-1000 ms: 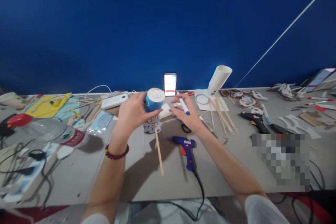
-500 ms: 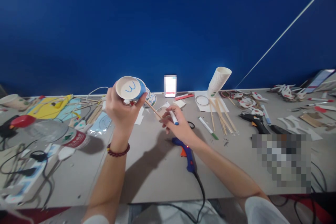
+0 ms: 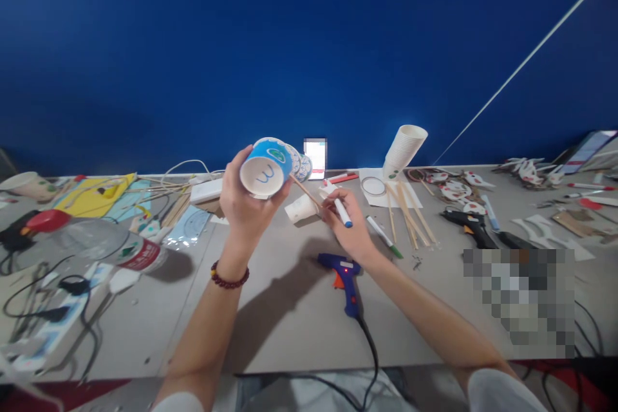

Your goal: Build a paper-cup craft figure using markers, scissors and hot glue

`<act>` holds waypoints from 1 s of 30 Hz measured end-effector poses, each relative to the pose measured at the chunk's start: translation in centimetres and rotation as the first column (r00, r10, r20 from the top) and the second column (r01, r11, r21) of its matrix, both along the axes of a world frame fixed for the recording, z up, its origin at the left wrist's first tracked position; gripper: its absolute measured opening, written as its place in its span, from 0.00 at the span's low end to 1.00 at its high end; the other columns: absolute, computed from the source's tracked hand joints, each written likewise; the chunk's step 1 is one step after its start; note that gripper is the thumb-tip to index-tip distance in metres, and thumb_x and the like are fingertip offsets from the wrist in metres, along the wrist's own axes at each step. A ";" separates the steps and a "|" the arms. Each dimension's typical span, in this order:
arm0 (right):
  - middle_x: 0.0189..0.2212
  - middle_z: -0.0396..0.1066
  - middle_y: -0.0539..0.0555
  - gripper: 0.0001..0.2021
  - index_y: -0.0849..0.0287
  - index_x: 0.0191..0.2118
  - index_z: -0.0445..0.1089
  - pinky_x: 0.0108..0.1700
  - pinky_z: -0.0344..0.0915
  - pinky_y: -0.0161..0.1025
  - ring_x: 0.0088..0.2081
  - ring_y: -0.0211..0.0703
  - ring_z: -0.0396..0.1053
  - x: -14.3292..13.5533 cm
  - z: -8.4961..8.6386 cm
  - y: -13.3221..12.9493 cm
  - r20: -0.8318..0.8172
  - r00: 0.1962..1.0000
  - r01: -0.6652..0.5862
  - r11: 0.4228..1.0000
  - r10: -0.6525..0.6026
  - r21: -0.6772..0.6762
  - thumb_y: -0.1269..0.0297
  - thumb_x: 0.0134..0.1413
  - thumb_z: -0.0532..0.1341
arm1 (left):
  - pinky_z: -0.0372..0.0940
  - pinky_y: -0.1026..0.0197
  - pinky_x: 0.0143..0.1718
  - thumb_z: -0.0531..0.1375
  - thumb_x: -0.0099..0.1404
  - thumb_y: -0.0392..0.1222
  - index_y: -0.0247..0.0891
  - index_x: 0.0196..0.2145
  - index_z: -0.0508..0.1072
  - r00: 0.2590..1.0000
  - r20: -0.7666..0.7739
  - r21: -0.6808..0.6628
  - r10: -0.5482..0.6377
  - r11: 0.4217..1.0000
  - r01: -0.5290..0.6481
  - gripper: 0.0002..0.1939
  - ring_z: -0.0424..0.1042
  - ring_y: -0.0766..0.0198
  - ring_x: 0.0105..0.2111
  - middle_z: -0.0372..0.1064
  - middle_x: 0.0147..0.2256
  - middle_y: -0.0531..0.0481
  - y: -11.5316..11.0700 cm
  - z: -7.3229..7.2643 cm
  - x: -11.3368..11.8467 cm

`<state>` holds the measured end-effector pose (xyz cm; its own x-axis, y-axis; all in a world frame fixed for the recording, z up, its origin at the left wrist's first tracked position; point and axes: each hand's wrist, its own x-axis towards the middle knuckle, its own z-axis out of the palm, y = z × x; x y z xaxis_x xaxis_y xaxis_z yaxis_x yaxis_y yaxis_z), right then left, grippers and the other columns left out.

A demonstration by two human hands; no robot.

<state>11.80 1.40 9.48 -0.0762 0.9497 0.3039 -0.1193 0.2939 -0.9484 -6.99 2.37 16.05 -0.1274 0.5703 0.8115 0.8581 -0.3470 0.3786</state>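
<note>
My left hand is wrapped round a blue-painted paper cup with a blue curved mark on its pale base. More patterned cups show behind it. A thin wooden stick runs from beside the cup to the fingers of my right hand, which are closed. A white marker with a blue end is also held in my right hand. Under the stick, a white paper cup lies on its side. Below my right hand rests a blue glue gun.
A bottle and power strip lie left. Behind stand a phone and stacked cups. Wooden sticks, a green-tipped marker and a black glue gun are to the right.
My left hand has moved right with the blue cup, which has turned to show more of its painted side. My right hand has shifted slightly right with the marker and stick.
</note>
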 end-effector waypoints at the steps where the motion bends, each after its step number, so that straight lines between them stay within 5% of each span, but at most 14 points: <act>1: 0.34 0.65 0.48 0.11 0.52 0.42 0.59 0.35 0.65 0.38 0.32 0.37 0.65 0.6 -0.3 -0.1 0.022 0.999 0.040 0.999 -0.041 0.011 0.61 0.56 0.61 | 0.66 0.46 0.50 0.64 0.57 0.55 0.41 0.58 0.57 1.000 -0.018 -0.013 -0.020 1.000 0.020 0.36 0.66 0.46 0.55 0.66 0.53 0.38 0.0 -0.2 0.3; 10: 0.35 0.66 0.51 0.10 0.53 0.41 0.62 0.39 0.66 0.44 0.35 0.43 0.67 6.8 -2.5 -3.1 0.223 0.894 0.365 0.920 -0.390 0.146 0.60 0.56 0.62 | 0.69 0.56 0.40 0.64 0.57 0.56 0.39 0.61 0.53 0.975 -0.170 -0.159 -0.142 0.981 0.115 0.41 0.73 0.53 0.42 0.70 0.48 0.40 -0.1 -2.5 2.6; 15: 0.37 0.69 0.55 0.09 0.54 0.41 0.65 0.42 0.67 0.47 0.37 0.47 0.69 11.3 -3.4 -5.4 0.396 0.675 0.566 0.781 -0.623 0.264 0.59 0.55 0.61 | 0.69 0.57 0.37 0.62 0.61 0.51 0.39 0.61 0.54 0.968 -0.221 -0.207 -0.122 0.975 0.076 0.35 0.72 0.55 0.41 0.70 0.49 0.40 0.1 -2.2 2.4; 20: 0.35 0.69 0.57 0.11 0.57 0.40 0.64 0.39 0.69 0.47 0.33 0.47 0.70 15.7 -4.8 -7.0 0.398 0.469 0.709 0.605 -0.789 0.363 0.58 0.53 0.62 | 0.69 0.58 0.35 0.59 0.63 0.51 0.38 0.61 0.54 0.986 -0.156 -0.214 -0.063 0.976 0.028 0.33 0.73 0.56 0.40 0.70 0.48 0.40 0.2 -1.8 1.8; 27: 0.35 0.68 0.60 0.07 0.56 0.38 0.65 0.42 0.68 0.54 0.35 0.55 0.71 21.5 -5.3 -6.7 0.415 0.105 0.743 0.348 -0.904 0.571 0.61 0.53 0.58 | 0.68 0.60 0.32 0.58 0.64 0.50 0.38 0.59 0.56 0.990 -0.140 -0.171 -0.030 0.985 0.006 0.30 0.73 0.58 0.36 0.71 0.44 0.41 0.3 -1.5 1.1; 30: 0.34 0.69 0.62 0.05 0.56 0.36 0.66 0.46 0.65 0.57 0.39 0.59 0.70 23.2 -5.5 -5.4 0.448 0.031 0.694 0.342 -0.893 0.634 0.62 0.54 0.56 | 0.66 0.60 0.29 0.57 0.64 0.48 0.38 0.58 0.56 0.991 -0.135 -0.161 -0.021 0.987 -0.001 0.28 0.73 0.59 0.34 0.71 0.42 0.42 0.2 -1.2 0.7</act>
<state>34.98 -4.00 3.95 0.4377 0.4813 0.7595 0.8827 -0.0690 -0.4649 -6.28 2.56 14.86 -0.0161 0.6948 0.7191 0.9022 -0.3000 0.3100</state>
